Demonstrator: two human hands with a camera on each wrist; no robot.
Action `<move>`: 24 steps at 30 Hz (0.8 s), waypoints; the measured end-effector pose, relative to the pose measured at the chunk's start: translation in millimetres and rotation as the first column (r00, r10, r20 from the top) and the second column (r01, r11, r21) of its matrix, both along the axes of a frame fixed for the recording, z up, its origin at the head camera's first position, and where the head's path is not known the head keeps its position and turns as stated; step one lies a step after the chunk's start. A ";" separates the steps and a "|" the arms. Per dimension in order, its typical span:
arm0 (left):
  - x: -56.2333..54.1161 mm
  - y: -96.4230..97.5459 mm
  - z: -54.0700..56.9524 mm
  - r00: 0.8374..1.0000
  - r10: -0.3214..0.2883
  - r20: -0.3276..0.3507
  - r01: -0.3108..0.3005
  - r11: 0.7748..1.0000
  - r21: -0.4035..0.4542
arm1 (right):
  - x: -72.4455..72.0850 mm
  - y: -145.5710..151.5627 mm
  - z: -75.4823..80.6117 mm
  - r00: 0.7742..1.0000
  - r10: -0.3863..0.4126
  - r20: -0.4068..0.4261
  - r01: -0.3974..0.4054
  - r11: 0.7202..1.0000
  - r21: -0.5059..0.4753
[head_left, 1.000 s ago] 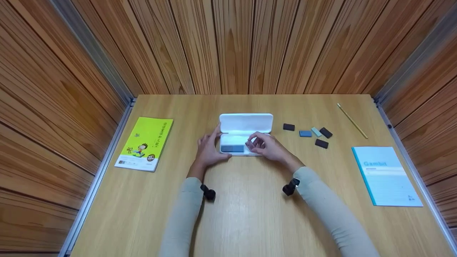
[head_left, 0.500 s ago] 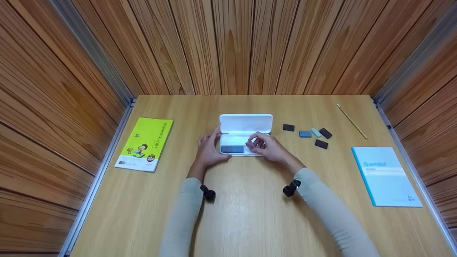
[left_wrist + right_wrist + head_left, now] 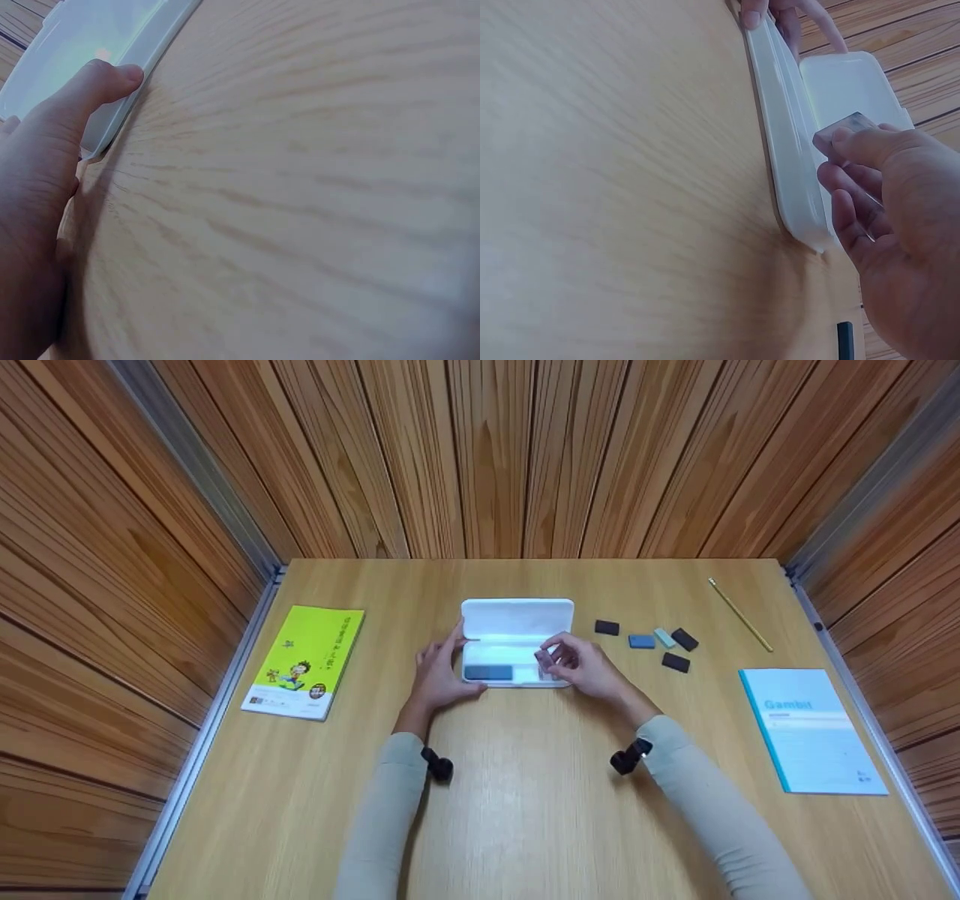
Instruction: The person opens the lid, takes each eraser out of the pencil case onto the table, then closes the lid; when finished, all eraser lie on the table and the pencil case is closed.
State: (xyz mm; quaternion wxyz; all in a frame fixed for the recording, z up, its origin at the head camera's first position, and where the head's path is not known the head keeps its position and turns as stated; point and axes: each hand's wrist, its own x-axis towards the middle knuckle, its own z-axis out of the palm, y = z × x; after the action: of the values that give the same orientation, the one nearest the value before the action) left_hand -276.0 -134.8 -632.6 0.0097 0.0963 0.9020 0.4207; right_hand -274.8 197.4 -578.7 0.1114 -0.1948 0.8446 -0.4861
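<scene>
A white pencil case (image 3: 517, 652) lies with its lid (image 3: 517, 619) raised at the back. A blue-grey rectangle (image 3: 487, 673) shows in the left of its tray. My left hand (image 3: 439, 675) holds the case's left end, its thumb over the front rim (image 3: 135, 90). Over the right part of the tray, my right hand (image 3: 589, 666) pinches a small greyish-purple eraser (image 3: 844, 131) between thumb and fingers. The eraser is tilted and partly covered by the fingers.
Right of the case lie a blue eraser (image 3: 641, 641), a pale green one (image 3: 664, 637) and several black ones (image 3: 676, 662). A pencil (image 3: 740, 615) and a light blue notebook (image 3: 814, 731) are farther right. A yellow-green book (image 3: 306, 660) lies at left.
My right hand has shifted right along the tray, and the small eraser in its fingers now shows more clearly. My left hand stays where it was on the case.
</scene>
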 end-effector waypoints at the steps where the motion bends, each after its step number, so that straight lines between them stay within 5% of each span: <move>1: 0.0 -0.1 0.3 1.000 0.000 -0.003 0.000 1.000 0.002 | 0.0 2.5 0.4 1.000 -0.006 -0.002 0.006 1.000 0.000; 24: -1.1 -0.6 -2.0 1.000 0.006 0.018 -0.006 1.000 0.006 | 13.5 78.1 -11.3 0.990 -0.142 -0.003 0.142 0.990 0.010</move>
State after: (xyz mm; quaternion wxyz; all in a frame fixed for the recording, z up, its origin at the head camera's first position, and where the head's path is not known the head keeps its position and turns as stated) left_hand -277.1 -135.4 -634.6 0.0162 0.0899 0.9010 0.4242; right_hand -261.2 275.5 -590.0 0.0765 -0.1341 0.8589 -0.4883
